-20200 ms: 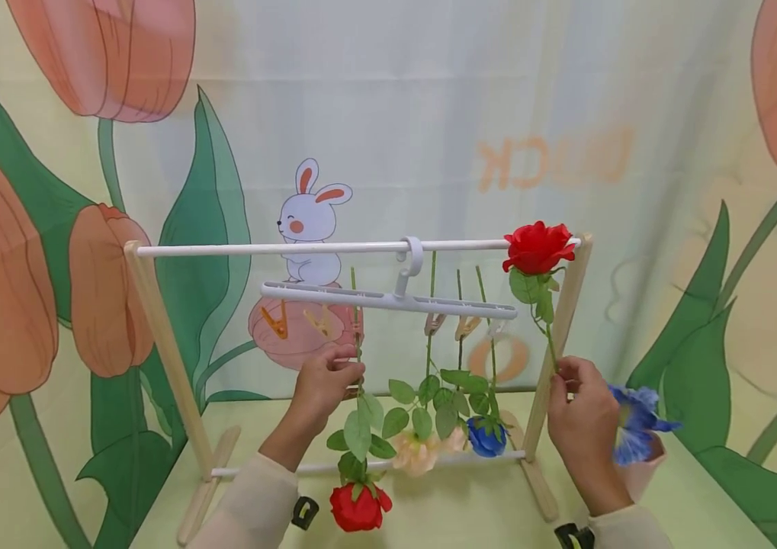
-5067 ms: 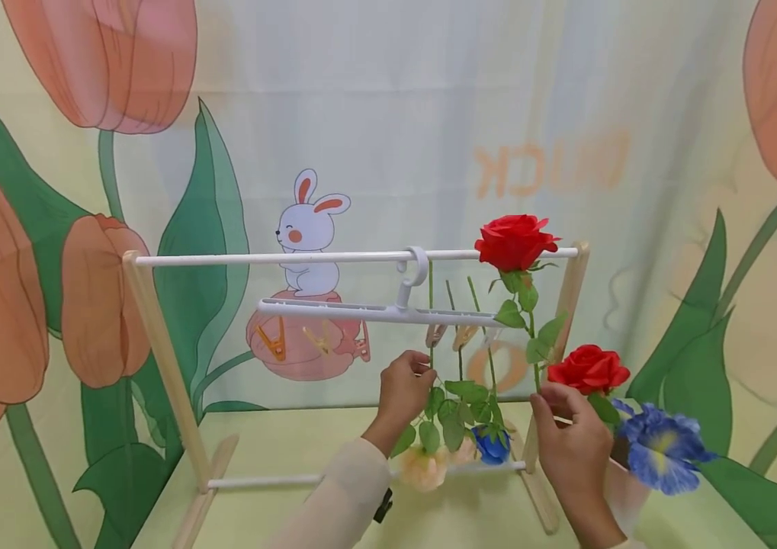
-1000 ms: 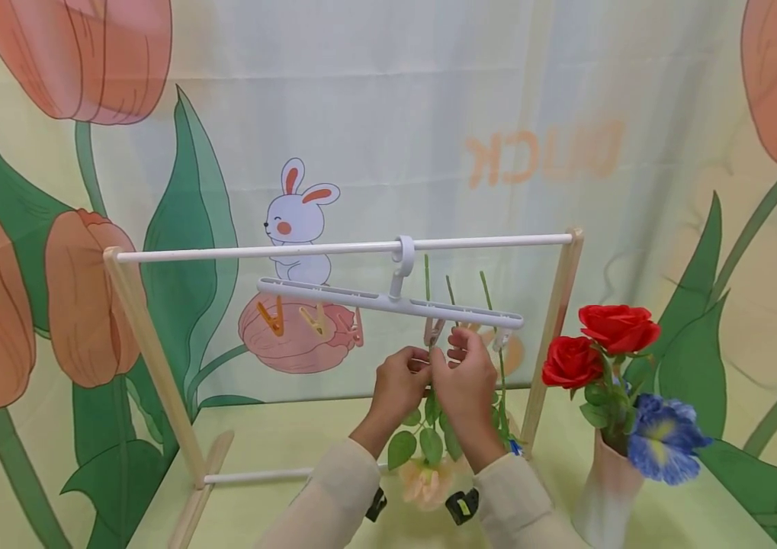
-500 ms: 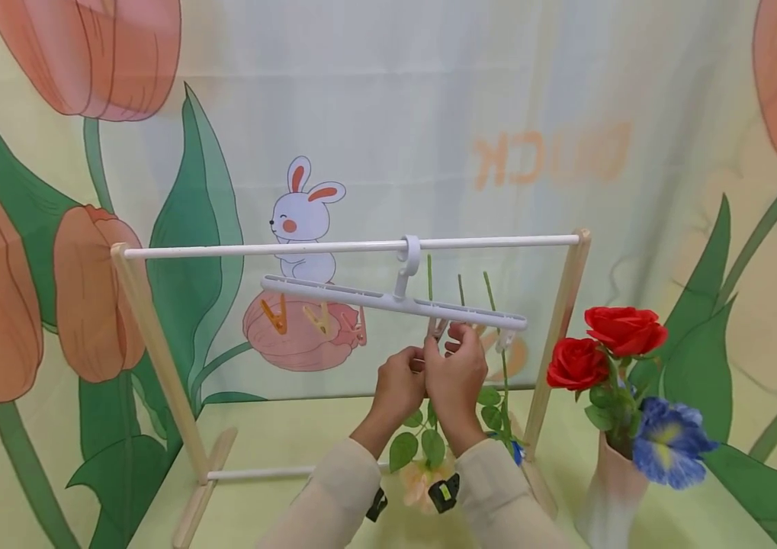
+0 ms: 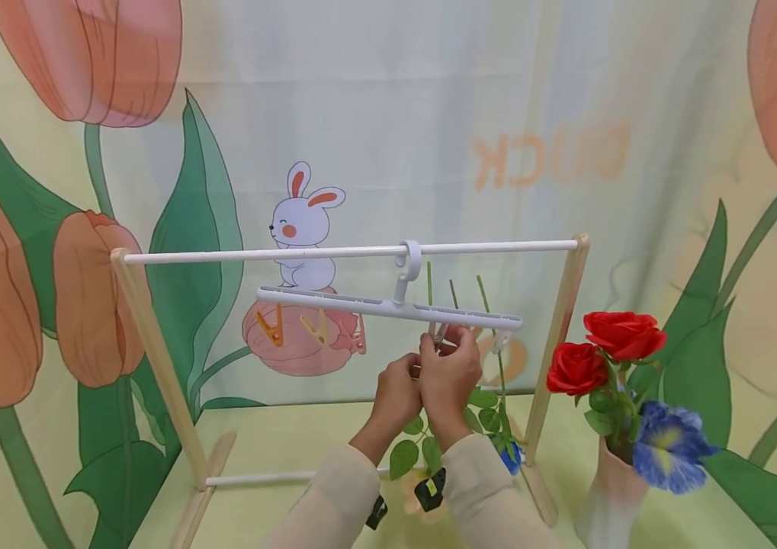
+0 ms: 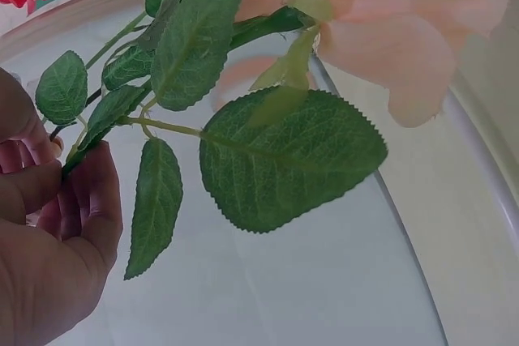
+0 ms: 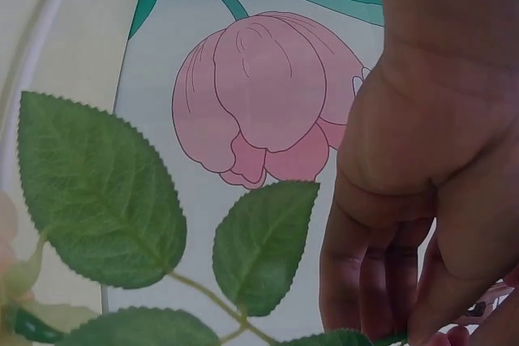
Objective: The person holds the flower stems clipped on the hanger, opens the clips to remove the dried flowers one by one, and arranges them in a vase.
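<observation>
In the head view a grey clip hanger (image 5: 333, 301) hangs tilted, right end lower. My right hand (image 5: 451, 377) pinches a pale pinkish clothespin (image 5: 438, 330) under its right half, thumb and forefinger at the clip. Just below, my left hand (image 5: 396, 395) pinches the green stem of an upside-down peach flower (image 6: 405, 22), whose stem end rises above the hanger. Leaves (image 6: 292, 160) spread from the stem in the left wrist view. A blue rose (image 5: 508, 456) hangs upside down to the right, by a whitish clip (image 5: 500, 340). Another stem end stands between them, its clip hidden by my right hand.
The hanger hooks over the white rod (image 5: 278, 253) of a wooden-legged rack. Orange (image 5: 270, 328), yellow (image 5: 315, 329) and pink (image 5: 355, 335) clips hang at left without flowers. A pink-white vase (image 5: 609, 496) at right holds two red roses (image 5: 624, 335) and a blue iris-like flower (image 5: 669, 446).
Both red roses, one earlier hanging from the pink clip, now stand in the vase. My left hand moved right to the peach flower's stem; in the last second my right fingers closed at its clothespin.
</observation>
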`<state>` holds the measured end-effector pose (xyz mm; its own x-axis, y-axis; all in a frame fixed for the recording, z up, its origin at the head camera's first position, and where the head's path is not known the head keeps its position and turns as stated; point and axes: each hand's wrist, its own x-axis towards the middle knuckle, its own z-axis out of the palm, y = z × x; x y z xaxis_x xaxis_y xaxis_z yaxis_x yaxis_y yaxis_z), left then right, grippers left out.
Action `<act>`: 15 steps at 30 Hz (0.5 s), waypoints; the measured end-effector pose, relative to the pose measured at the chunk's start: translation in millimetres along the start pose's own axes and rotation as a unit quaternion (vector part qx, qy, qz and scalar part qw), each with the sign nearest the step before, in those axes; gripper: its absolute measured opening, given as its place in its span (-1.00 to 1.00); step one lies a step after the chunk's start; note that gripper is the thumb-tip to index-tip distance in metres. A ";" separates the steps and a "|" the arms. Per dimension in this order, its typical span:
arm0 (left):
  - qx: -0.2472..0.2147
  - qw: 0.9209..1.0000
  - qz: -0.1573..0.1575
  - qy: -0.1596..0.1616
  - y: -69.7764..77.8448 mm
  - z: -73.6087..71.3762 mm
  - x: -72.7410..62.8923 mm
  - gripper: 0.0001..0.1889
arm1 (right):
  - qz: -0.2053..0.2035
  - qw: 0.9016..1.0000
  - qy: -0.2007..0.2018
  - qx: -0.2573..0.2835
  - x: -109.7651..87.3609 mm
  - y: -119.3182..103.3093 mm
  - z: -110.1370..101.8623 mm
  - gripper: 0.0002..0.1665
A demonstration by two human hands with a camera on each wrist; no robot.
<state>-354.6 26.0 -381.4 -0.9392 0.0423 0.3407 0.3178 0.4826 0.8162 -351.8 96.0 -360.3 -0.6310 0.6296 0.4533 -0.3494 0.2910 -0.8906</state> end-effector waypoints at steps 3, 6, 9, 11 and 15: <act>0.006 1.000 0.005 0.000 -1.9 1.5 -1.1 -0.78 | 0.003 1.000 0.007 0.003 0.3 1.3 1.3 -0.63; 0.009 1.000 0.005 -0.002 -1.5 1.7 -0.4 -0.78 | 0.002 1.000 0.015 0.010 2.4 0.7 2.3 -0.67; 0.006 1.000 0.002 -0.006 0.0 0.8 0.6 -0.78 | 0.001 1.000 0.019 0.015 4.1 -0.6 2.6 -0.70; 0.002 1.000 0.001 -0.009 1.0 0.0 0.6 -0.78 | 0.001 1.000 0.019 0.017 4.8 -1.0 2.5 -0.70; 0.000 1.000 -0.005 -0.012 1.7 -0.7 -0.5 -0.77 | 0.005 1.000 0.017 0.020 3.8 -0.5 2.1 -0.71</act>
<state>-353.6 26.2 -379.9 -0.9450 0.0595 0.3217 0.3092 0.4836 0.8189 -355.4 96.7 -358.0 -0.6105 0.6570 0.4423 -0.3713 0.2558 -0.8926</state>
